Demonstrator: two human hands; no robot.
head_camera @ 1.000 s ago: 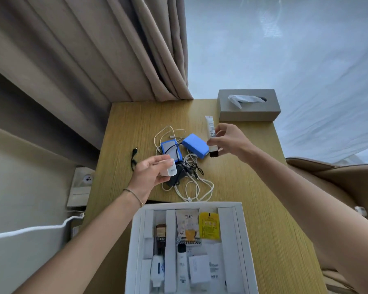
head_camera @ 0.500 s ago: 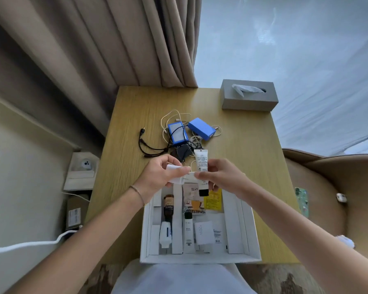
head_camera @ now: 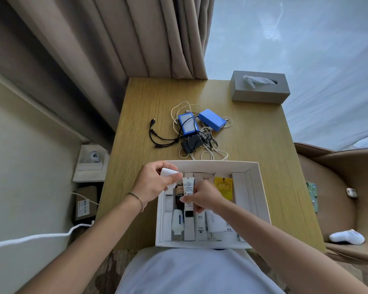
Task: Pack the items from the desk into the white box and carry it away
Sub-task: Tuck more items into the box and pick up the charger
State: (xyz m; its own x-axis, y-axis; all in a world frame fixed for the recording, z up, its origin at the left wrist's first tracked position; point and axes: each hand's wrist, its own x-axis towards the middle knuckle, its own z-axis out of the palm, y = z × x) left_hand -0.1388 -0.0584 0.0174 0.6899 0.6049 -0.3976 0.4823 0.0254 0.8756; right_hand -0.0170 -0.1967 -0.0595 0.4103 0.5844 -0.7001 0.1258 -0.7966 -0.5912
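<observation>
The white box (head_camera: 261,194) sits at the desk's near edge, holding several small bottles, tubes and sachets between white dividers. My right hand (head_camera: 204,197) grips a white tube with a black cap (head_camera: 188,187) upright over the box's left half. My left hand (head_camera: 153,183) hovers at the box's far-left corner, closed on a small white charger (head_camera: 168,172). Behind the box lie two blue packs (head_camera: 187,124) (head_camera: 212,119), a black adapter (head_camera: 190,143) and tangled white and black cables (head_camera: 159,141).
A grey tissue box (head_camera: 260,87) stands at the desk's far right corner. Curtains hang behind the desk. A tan chair (head_camera: 338,187) with a white sock is at the right. A wall socket and a white cable are at the left.
Both hands came back from the cable pile to the box, the right carrying the tube, the left the white charger. The tube has sunk lower into the box.
</observation>
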